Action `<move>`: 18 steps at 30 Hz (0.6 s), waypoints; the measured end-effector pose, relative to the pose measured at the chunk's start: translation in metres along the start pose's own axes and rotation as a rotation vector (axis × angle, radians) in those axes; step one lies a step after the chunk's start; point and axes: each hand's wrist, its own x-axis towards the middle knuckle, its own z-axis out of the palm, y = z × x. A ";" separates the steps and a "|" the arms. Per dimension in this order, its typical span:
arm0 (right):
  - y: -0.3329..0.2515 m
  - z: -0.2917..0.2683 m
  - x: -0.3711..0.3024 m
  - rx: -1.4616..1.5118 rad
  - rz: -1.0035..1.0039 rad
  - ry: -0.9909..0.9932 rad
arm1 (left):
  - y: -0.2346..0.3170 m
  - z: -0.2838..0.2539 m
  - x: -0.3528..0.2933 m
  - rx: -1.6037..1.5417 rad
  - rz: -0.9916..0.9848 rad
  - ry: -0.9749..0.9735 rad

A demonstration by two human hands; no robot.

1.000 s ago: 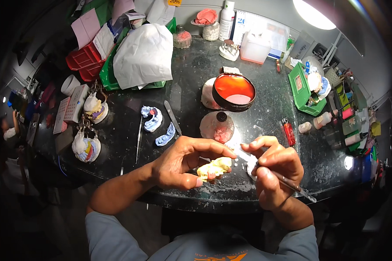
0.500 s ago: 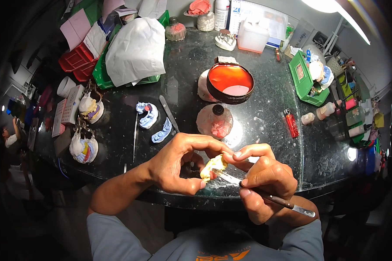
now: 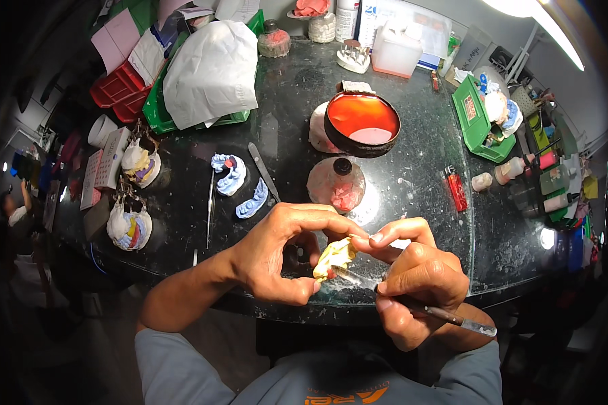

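Note:
Between the bent thumb and fingers of my left hand [image 3: 280,250] is a small, irregular yellow dental piece [image 3: 336,255], held near the bench's front edge. A reddish spot shows low on it. My right hand [image 3: 422,273] grips a dark-handled wax knife [image 3: 442,313] with metal at both ends. Its blade points left, and the tip meets the yellow piece beside the reddish spot; whether it presses in I cannot tell. The right index finger reaches toward the piece's upper end, close to the left fingertips.
Beyond my hands stand a glass spirit lamp [image 3: 336,185] and a round dark pan [image 3: 363,121] with glossy red contents. Blue dental casts [image 3: 230,177] and a metal spatula [image 3: 263,172] lie left. Two mounted dental models [image 3: 130,229] stand farther left. A red lighter [image 3: 455,190] lies right, near a green box [image 3: 476,121].
My right hand and the wax knife have shifted slightly right. The yellow piece has turned a little in my left fingers. The whole view has moved slightly.

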 end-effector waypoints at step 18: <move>-0.002 -0.003 0.002 -0.021 -0.004 -0.030 | 0.001 0.000 0.001 0.032 0.019 0.005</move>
